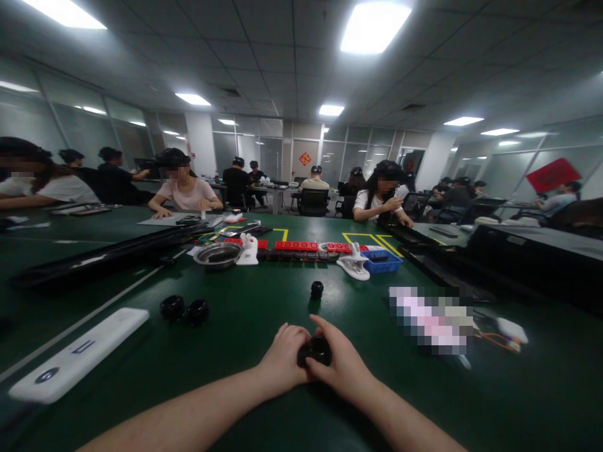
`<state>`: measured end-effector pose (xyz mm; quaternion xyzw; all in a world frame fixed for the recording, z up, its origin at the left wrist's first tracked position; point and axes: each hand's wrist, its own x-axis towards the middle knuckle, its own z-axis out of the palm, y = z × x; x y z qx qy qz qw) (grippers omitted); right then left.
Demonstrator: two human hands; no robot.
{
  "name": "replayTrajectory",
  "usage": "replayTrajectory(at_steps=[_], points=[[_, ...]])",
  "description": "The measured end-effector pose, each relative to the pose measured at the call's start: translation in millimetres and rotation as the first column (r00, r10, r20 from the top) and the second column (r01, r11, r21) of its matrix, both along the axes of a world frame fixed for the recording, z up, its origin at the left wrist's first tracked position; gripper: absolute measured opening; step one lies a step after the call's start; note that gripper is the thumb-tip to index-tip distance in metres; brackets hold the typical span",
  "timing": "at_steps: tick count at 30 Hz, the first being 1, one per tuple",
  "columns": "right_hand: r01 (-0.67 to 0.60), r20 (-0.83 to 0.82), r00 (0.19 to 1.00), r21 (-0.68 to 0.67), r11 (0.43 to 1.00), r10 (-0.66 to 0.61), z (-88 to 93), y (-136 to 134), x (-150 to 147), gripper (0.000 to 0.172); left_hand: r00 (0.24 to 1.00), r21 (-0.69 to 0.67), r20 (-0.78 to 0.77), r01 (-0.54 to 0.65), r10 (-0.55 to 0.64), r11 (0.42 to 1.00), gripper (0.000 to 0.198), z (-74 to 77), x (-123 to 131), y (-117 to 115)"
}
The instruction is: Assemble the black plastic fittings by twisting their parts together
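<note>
Both my hands meet low in the middle of the head view over a dark green table (pixel 235 389). My left hand (pixel 281 358) and my right hand (pixel 343 367) are closed together around a small round black part (pixel 315 350). A similar black part (pixel 317 289) stands alone a little farther out on the table. Two more black round parts (pixel 184 309) lie side by side to the left.
A long white device (pixel 78 361) lies at the near left. Farther out are a metal bowl (pixel 217 254), a row of red pieces (pixel 296 246), a blue tray (pixel 382 260) and white tools (pixel 353 263). Several seated people work across and around the tables.
</note>
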<state>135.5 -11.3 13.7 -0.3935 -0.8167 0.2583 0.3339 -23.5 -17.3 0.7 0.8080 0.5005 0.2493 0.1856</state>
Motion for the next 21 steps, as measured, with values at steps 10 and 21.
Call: replayTrajectory(at_steps=[10,21], points=[[-0.032,0.051,0.998,-0.026,0.999,0.033,8.0,-0.3,5.4,0.081,0.999,0.021,-0.030,0.031,-0.030,0.999,0.041,-1.2,-2.9,1.1],[0.068,0.015,0.998,-0.041,0.997,-0.067,6.9,-0.7,0.1,0.066,0.998,0.044,-0.034,0.058,-0.056,0.997,0.039,-5.1,-2.6,2.4]])
